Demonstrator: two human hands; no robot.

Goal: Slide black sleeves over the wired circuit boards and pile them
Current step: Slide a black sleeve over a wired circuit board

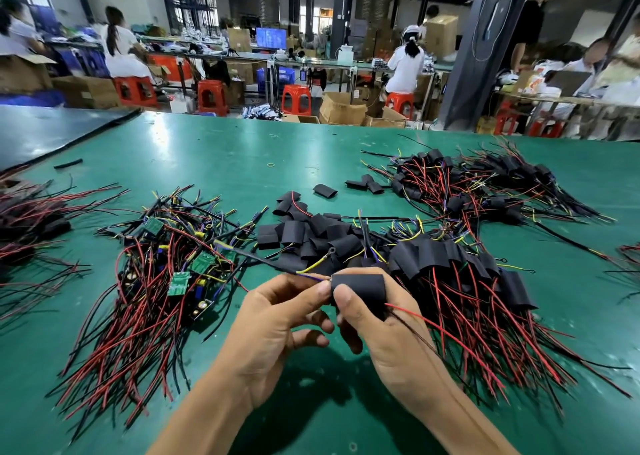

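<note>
Spreading across the green surface (207, 149) lie bare boards (180, 281) at left, loose sleeves (304, 233) centre, sleeved ones (436, 253) right; the right hand (388, 333) curls fingers (346, 302) round one sleeve (363, 288), the left hand (277, 326) pinches its thin wires (311, 276).

Right hand (384, 330) grips black sleeve (360, 290); left hand (277, 326) pinches wires (311, 276).

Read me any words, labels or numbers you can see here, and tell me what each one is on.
No text here is legible.
Green circuit boards: pale markings, too small to read.
Blue screen in the background: content blurred.
Cardboard boxes: no readable print.
</note>
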